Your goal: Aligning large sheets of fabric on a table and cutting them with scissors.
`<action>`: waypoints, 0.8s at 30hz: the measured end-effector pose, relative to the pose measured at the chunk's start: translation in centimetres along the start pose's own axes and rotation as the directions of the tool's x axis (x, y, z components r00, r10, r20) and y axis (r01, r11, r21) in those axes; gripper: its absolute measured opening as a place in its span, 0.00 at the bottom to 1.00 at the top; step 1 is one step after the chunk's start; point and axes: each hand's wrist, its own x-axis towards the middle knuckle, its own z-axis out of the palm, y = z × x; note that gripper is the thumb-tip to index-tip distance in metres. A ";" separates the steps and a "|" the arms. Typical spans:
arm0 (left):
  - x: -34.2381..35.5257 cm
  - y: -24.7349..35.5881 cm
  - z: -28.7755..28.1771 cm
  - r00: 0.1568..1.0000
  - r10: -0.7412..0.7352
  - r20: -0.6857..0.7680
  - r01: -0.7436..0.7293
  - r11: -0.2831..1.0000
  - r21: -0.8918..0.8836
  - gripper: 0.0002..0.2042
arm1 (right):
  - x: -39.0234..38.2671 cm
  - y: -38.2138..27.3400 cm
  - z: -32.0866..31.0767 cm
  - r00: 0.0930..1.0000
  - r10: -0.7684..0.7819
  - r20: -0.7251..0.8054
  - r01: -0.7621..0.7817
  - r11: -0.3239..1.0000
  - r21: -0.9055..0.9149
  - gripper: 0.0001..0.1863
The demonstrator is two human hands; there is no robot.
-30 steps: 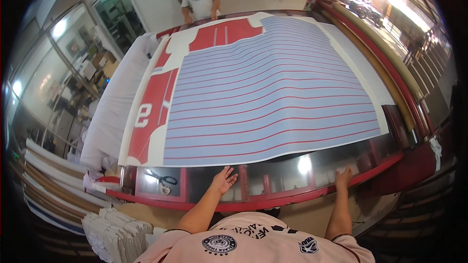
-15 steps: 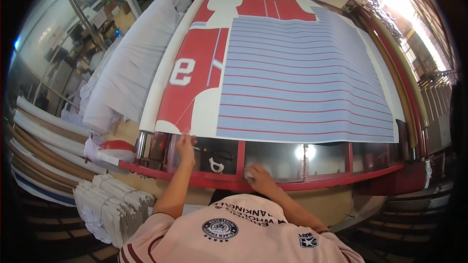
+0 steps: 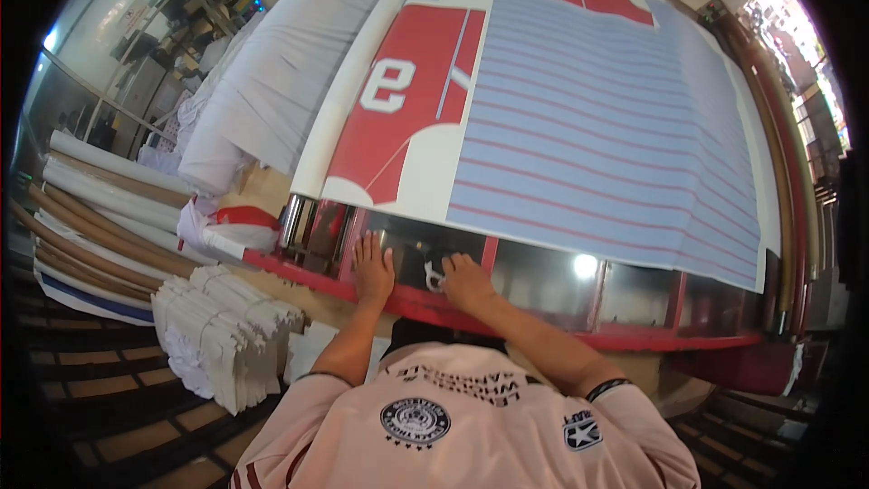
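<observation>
My left hand [image 3: 374,267] rests with fingers spread on the red-framed glass tabletop [image 3: 538,257], just below the edge of a large printed sheet. My right hand [image 3: 463,280] has curled fingers beside a small white item [image 3: 434,275] and dark scissors, partly hidden; what it grips, if anything, is unclear. Above both hands lies the sheet, printed with red jersey panels [image 3: 416,81] and a wide light blue area with red stripes [image 3: 597,127].
A white fabric roll [image 3: 272,81] runs along the left side of the machine. Long rolls [image 3: 118,244] and bundled white stacks [image 3: 217,335] lie at lower left. Coloured rollers [image 3: 787,244] line the right side. A glazed office partition is at upper left.
My left hand has moved off the sheet's edge down onto the glass. My right hand has moved left, to the scissors and white item. The view has tilted down, losing the person opposite.
</observation>
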 end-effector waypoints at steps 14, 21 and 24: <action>2.9 -3.7 -2.4 0.990 -0.100 0.101 0.140 0.804 -0.578 0.33 | -3.5 -2.3 -0.4 0.834 0.535 0.135 -0.551 0.802 0.230 0.20; 12.2 -10.0 -2.8 0.553 -0.292 0.780 0.720 -0.304 -0.624 0.30 | -8.5 -4.3 2.7 0.608 0.657 0.446 -0.448 -0.180 0.876 0.12; 14.0 -11.5 -1.7 0.505 -0.238 0.829 0.719 -0.416 -0.557 0.31 | -8.7 -6.2 4.7 0.582 0.673 0.456 -0.295 -0.347 0.890 0.10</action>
